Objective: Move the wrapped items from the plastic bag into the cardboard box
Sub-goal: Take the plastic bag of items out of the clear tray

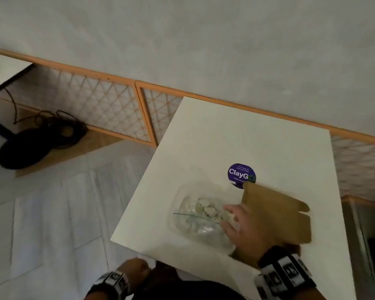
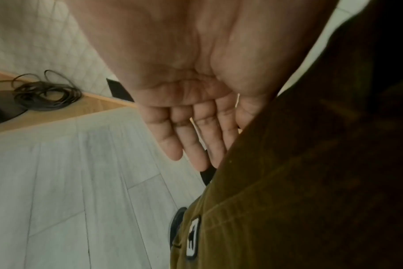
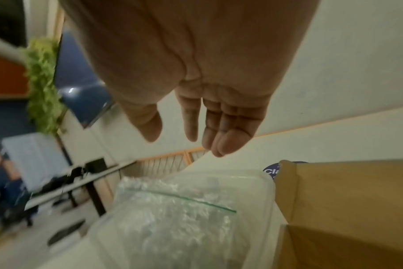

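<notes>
A clear plastic bag (image 1: 200, 217) with a green zip line lies on the white table (image 1: 236, 137), holding several pale wrapped items (image 1: 206, 208). A brown cardboard box (image 1: 277, 213) with its lid flap raised stands just right of it. My right hand (image 1: 236, 221) hovers over the bag's right side with fingers straight and spread, holding nothing. The right wrist view has the bag (image 3: 179, 214) below the right hand (image 3: 184, 140) and the box (image 3: 347, 209) to the right. My left hand (image 1: 136, 269) hangs below the table's near edge; the left wrist view shows this left hand (image 2: 189, 145) flat beside brown trousers.
A round purple sticker (image 1: 241, 174) lies on the table behind the box. To the left on the floor are a black stand base with coiled cables (image 1: 43, 139) and a wooden lattice panel (image 1: 100, 105) along the wall. Another table's corner (image 1: 4, 70) shows far left.
</notes>
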Available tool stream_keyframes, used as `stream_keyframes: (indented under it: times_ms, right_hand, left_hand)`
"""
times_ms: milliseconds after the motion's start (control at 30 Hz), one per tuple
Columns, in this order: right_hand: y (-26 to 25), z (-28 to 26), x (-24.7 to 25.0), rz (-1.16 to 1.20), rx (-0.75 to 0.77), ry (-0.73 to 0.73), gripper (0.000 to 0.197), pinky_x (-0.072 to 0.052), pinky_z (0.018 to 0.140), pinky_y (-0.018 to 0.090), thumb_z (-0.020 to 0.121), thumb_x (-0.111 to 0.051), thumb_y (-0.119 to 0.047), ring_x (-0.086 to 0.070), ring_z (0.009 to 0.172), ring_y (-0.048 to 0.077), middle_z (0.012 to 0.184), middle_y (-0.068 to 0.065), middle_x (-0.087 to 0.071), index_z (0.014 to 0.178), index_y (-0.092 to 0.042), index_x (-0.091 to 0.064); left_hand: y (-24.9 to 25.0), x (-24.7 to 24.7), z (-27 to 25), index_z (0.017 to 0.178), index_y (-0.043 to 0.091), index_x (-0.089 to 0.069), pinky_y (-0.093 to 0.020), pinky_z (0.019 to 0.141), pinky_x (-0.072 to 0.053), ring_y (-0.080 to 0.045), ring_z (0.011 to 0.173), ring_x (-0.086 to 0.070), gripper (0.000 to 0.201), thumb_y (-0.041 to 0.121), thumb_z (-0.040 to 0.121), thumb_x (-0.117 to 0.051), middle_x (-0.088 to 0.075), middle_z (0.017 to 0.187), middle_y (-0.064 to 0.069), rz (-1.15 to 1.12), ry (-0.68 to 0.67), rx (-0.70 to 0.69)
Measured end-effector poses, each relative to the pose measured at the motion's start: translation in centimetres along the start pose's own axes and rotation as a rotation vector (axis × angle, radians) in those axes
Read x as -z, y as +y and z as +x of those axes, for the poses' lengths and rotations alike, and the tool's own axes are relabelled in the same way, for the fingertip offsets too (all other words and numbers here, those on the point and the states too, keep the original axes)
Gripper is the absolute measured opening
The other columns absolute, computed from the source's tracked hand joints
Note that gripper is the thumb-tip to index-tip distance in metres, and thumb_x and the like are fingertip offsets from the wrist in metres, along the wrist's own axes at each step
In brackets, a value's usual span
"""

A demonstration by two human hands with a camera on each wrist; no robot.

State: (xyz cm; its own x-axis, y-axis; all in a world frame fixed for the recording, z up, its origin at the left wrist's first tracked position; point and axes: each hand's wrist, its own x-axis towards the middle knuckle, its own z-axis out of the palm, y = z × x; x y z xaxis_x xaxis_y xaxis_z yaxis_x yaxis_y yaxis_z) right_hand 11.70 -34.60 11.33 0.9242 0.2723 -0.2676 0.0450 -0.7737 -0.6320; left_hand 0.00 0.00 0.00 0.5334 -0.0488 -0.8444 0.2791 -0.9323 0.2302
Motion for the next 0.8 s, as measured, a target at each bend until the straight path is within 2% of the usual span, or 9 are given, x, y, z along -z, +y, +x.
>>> stream_keyframes:
  times_ms: [33,100,167,233,433,533,600,667,800]
  right_hand:
    - [-0.2,1.0,-0.6,-0.129,0.049,-0.021,0.048,-0.042,0.094,0.025,0.097,-0.06,-0.047,-0.054,0.114,0.011,0.131,-0.006,-0.055,0.14,-0.026,-0.055]
    - [-0.6,2.5,-1.5,-0.38,0.053,-0.162,0.058,-0.045,0.099,0.033,0.095,-0.052,-0.053,-0.053,0.121,0.021,0.137,0.0,-0.053,0.146,-0.025,-0.049]
    - [-1.0,3.1,-2.2,-0.482,0.017,-0.291,0.044,-0.047,0.094,0.036,0.1,-0.046,-0.046,-0.057,0.116,0.026,0.131,0.003,-0.059,0.138,-0.025,-0.054]
    - [-0.9,3.1,-2.8,-0.524,0.025,-0.325,0.028,-0.048,0.086,0.037,0.104,-0.042,-0.037,-0.061,0.105,0.027,0.117,0.003,-0.066,0.118,-0.024,-0.062]
    - [0.0,1.8,-3.3,-0.31,0.053,-0.262,0.028,-0.047,0.074,0.039,0.108,-0.039,-0.035,-0.058,0.084,0.021,0.091,-0.002,-0.062,0.093,-0.023,-0.059]
    - [0.1,1.2,-3.5,-0.203,0.085,-0.245,0.023,-0.041,0.069,0.035,0.109,-0.042,-0.035,-0.055,0.083,0.018,0.089,-0.007,-0.059,0.091,-0.028,-0.056]
    - [0.1,0.9,-3.6,-0.157,0.115,-0.208,0.02,-0.04,0.068,0.034,0.108,-0.045,-0.035,-0.053,0.08,0.015,0.084,-0.011,-0.055,0.089,-0.033,-0.053]
    - [-0.1,0.6,-3.5,-0.102,0.12,-0.152,0.022,-0.043,0.067,0.035,0.107,-0.048,-0.034,-0.052,0.076,0.013,0.08,-0.011,-0.055,0.087,-0.031,-0.056]
    - [-0.7,-0.1,-1.7,-0.026,0.12,-0.053,0.025,-0.051,0.07,0.041,0.106,-0.047,-0.038,-0.057,0.077,0.012,0.081,-0.008,-0.062,0.09,-0.027,-0.062]
  left_hand:
    - [-0.2,-0.3,0.1,0.076,0.021,-0.062,-0.023,0.075,-0.037,-0.025,0.107,-0.066,0.035,0.041,0.1,-0.044,-0.066,0.096,-0.007,0.003,0.01,-0.017]
    - [0.2,0.3,-0.8,0.082,0.019,-0.065,-0.026,0.079,-0.042,-0.025,0.109,-0.066,0.036,0.043,0.097,-0.044,-0.067,0.096,-0.003,0.043,0.029,-0.02]
    - [1.4,1.4,-2.2,0.103,0.015,-0.073,-0.028,0.087,-0.047,-0.025,0.111,-0.066,0.038,0.042,0.1,-0.045,-0.072,0.113,-0.007,0.095,0.056,-0.044]
    - [2.7,2.6,-3.7,0.111,0.016,-0.072,-0.03,0.09,-0.048,-0.024,0.113,-0.065,0.038,0.042,0.102,-0.045,-0.072,0.119,-0.006,0.153,0.122,-0.109]
    - [8.0,7.6,-7.0,0.107,0.028,-0.068,-0.034,0.083,-0.054,-0.013,0.093,-0.065,0.024,0.042,0.101,-0.049,-0.07,0.105,0.01,0.005,0.557,-0.53]
    - [11.5,9.5,-5.9,0.123,0.025,-0.064,-0.035,0.091,-0.052,-0.019,0.102,-0.063,0.028,0.038,0.099,-0.056,-0.067,0.117,0.003,0.102,0.769,-0.76]
    - [13.5,10.2,-4.4,0.137,0.024,-0.058,-0.04,0.109,-0.044,-0.021,0.117,-0.06,0.042,0.041,0.098,-0.057,-0.063,0.132,0.001,0.265,0.735,-0.765]
    - [15.5,10.9,-3.3,0.137,0.024,-0.057,-0.047,0.12,-0.032,-0.024,0.121,-0.061,0.039,0.039,0.102,-0.051,-0.063,0.134,0.0,0.408,0.614,-0.703]
    - [17.4,12.8,-3.6,0.117,0.022,-0.064,-0.043,0.091,-0.052,-0.027,0.1,-0.068,0.028,0.032,0.107,-0.041,-0.072,0.111,0.001,0.292,0.426,-0.64]
